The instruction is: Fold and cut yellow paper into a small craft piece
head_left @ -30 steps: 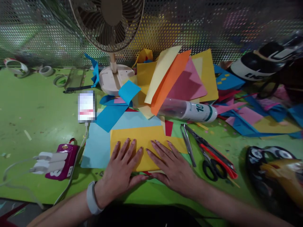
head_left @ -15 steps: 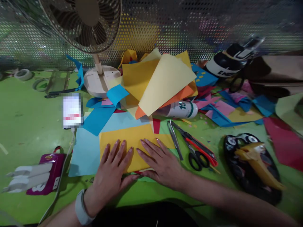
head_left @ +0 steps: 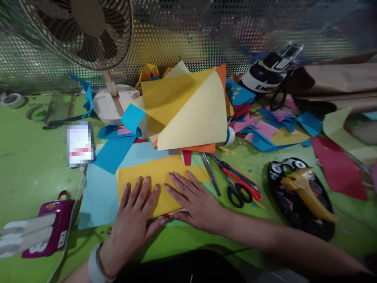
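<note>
Both hands lie flat with fingers spread on a yellow sheet of paper (head_left: 160,167). My left hand (head_left: 134,218) covers its lower left part, and a pale band circles that wrist. Pressing on the right half is my right hand (head_left: 196,202), its thumb close to the left thumb at the lower edge. Beneath the yellow sheet spreads a light blue sheet (head_left: 97,196). Slim metal tweezers (head_left: 211,175) rest just right of the yellow paper. Black-handled scissors (head_left: 238,194) and a red cutter knife (head_left: 243,182) lie beside them, partly overlapping.
Behind the hands, loose coloured paper (head_left: 194,110) is heaped over a white bottle. A fan (head_left: 113,96) stands at the back left. A phone (head_left: 80,143) and a purple power adapter (head_left: 48,228) sit left; a black tray (head_left: 303,208) sits right.
The cream and orange sheets on the heap have shifted down and now cover most of the white bottle. The whole view has moved slightly; both hands stay flat on the yellow paper.
</note>
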Motion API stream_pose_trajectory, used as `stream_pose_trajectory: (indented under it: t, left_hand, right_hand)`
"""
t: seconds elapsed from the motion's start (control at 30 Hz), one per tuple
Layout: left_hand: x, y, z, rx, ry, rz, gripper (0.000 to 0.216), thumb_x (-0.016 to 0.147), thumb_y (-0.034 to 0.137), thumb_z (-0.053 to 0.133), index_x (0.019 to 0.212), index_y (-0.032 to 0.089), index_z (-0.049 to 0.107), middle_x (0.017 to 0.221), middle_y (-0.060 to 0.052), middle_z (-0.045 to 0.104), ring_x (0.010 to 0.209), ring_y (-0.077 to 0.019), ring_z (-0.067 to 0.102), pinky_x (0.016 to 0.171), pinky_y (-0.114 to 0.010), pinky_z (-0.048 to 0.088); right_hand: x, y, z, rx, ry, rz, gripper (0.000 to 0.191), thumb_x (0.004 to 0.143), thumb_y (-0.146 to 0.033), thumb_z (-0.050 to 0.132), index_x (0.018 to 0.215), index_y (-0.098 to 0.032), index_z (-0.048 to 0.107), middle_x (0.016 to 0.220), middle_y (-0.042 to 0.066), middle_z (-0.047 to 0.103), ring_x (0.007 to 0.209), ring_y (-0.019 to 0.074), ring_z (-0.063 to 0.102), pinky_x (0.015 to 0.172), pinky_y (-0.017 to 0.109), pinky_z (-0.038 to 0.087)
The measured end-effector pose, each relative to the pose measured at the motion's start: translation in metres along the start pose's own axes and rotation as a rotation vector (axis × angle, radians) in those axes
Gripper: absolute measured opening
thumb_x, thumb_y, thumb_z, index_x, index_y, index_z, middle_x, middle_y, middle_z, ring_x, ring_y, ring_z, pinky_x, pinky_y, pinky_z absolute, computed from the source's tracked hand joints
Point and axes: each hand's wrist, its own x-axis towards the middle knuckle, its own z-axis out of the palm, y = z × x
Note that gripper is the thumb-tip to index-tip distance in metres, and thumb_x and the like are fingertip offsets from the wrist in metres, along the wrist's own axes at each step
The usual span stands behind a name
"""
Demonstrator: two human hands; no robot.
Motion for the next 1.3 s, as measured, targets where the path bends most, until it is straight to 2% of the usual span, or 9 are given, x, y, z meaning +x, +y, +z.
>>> stream_pose_trajectory:
  t: [0.27, 0.53, 0.9, 1.07, 1.3]
  left_hand:
    - [0.0010, -0.0001, 0.0010, 0.013, 0.012, 0.000, 0.076, 0.089, 0.063, 0.046, 0.149, 0.019, 0.034, 0.157, -0.013, 0.030, 0.146, -0.0328, 0.021, 0.119, -0.050, 0.011]
    - [0.0003, 0.0002, -0.0004, 0.032, 0.022, 0.006, 0.074, 0.089, 0.063, 0.046, 0.148, 0.019, 0.036, 0.156, -0.013, 0.032, 0.146, -0.0328, 0.022, 0.119, -0.051, 0.013]
    - [0.0005, 0.0002, -0.0006, 0.049, -0.001, 0.012, 0.076, 0.090, 0.061, 0.045, 0.151, 0.020, 0.029, 0.157, -0.013, 0.031, 0.146, -0.0335, 0.022, 0.118, -0.052, 0.015]
    - [0.0004, -0.0002, -0.0006, 0.030, -0.030, 0.017, 0.078, 0.089, 0.064, 0.044, 0.153, 0.025, 0.024, 0.159, -0.012, 0.024, 0.146, -0.0353, 0.021, 0.117, -0.052, 0.014]
    - [-0.0022, -0.0008, -0.0013, 0.000, -0.024, 0.072, 0.087, 0.083, 0.072, 0.045, 0.154, 0.028, 0.021, 0.160, -0.017, 0.014, 0.145, -0.0440, 0.017, 0.113, -0.062, 0.014]
  right_hand:
    - [0.0007, 0.0013, 0.0004, 0.008, -0.006, 0.007, 0.073, 0.092, -0.063, 0.039, 0.145, -0.013, 0.041, 0.151, 0.018, 0.037, 0.144, 0.0302, 0.028, 0.113, 0.053, 0.032]
    - [0.0000, 0.0017, 0.0026, -0.007, 0.005, -0.011, 0.071, 0.093, -0.063, 0.038, 0.143, -0.012, 0.044, 0.151, 0.019, 0.039, 0.142, 0.0310, 0.031, 0.113, 0.055, 0.031]
    - [-0.0005, 0.0007, 0.0018, -0.004, 0.019, -0.009, 0.069, 0.093, -0.062, 0.040, 0.140, -0.012, 0.047, 0.149, 0.019, 0.041, 0.141, 0.0307, 0.032, 0.112, 0.055, 0.030]
    - [0.0000, -0.0003, 0.0014, -0.016, 0.013, 0.000, 0.070, 0.093, -0.063, 0.038, 0.141, -0.012, 0.047, 0.149, 0.018, 0.042, 0.140, 0.0302, 0.034, 0.112, 0.054, 0.031]
    - [-0.0013, 0.0013, -0.0007, -0.030, -0.020, -0.011, 0.076, 0.093, -0.066, 0.034, 0.144, -0.011, 0.042, 0.150, 0.018, 0.040, 0.141, 0.0303, 0.032, 0.113, 0.053, 0.028]
